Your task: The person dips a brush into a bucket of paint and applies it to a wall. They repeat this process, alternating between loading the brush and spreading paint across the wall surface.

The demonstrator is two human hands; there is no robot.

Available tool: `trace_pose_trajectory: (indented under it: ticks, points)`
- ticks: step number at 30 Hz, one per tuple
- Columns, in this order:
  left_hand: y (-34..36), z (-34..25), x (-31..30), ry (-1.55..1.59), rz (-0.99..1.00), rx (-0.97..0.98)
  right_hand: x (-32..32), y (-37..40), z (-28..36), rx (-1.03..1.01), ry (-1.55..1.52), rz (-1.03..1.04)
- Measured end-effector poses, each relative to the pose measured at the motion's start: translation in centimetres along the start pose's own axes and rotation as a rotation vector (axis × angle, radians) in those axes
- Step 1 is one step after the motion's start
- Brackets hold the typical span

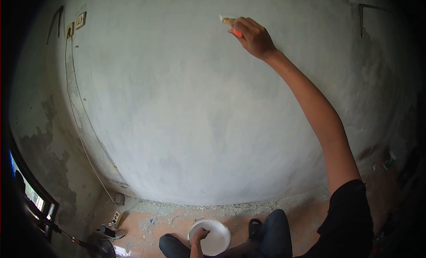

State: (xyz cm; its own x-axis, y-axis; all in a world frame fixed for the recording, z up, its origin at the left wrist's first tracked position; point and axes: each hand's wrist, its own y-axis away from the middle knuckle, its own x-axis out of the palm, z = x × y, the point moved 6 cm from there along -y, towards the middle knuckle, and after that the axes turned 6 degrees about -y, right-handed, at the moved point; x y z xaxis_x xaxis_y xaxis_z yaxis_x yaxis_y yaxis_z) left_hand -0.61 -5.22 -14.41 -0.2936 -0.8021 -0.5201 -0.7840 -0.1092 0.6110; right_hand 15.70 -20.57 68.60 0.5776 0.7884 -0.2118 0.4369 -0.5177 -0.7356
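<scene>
Clenches 1 orange-handled tool (238,33) in the right grip (256,37), at a patchy, pale wall (186,103). Curls the left grip (201,234) over 1 white basin (219,243), well below; cannot tell whether grasping. Shows 2 wall plates (80,20) left of the right grip, 2 brackets (361,21) flanking, debris-strewn floor (175,224) below.

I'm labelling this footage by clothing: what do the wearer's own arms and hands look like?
The right hand is ungloved, its forearm uncovered; a black short sleeve ends above the elbow. The left hand is ungloved too; its sleeve can't be made out.
</scene>
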Motion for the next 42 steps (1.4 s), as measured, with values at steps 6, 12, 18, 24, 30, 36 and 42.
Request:
trace_pose_trajectory:
  ticks: [6,12,18,24,30,36,42]
  points:
    - [-0.1,0.5,-0.4,0.001,-0.043,0.041,4.5,3.4,3.2,-0.179,0.153,0.133]
    - [0.8,0.1,-0.8,-0.010,-0.051,0.112,5.9,13.1,11.6,-0.212,-0.180,0.367]
    - [1.7,-0.9,-0.9,0.002,-0.040,0.095,5.6,8.7,8.5,0.181,-0.456,0.358]
    - [1.0,0.3,-0.8,0.128,-0.031,0.075,1.6,-2.3,0.0,0.192,-0.095,-0.008]
    - [-0.4,0.9,-0.7,0.000,0.083,0.056,3.5,3.9,4.8,-0.149,0.074,0.124]
    - [0.4,1.1,-0.7,0.129,0.008,0.097,-0.5,18.2,19.8,0.166,-0.456,0.379]
    - [2.2,0.9,-0.3,0.007,0.047,-0.005,-3.6,29.2,22.1,0.627,-0.610,0.531]
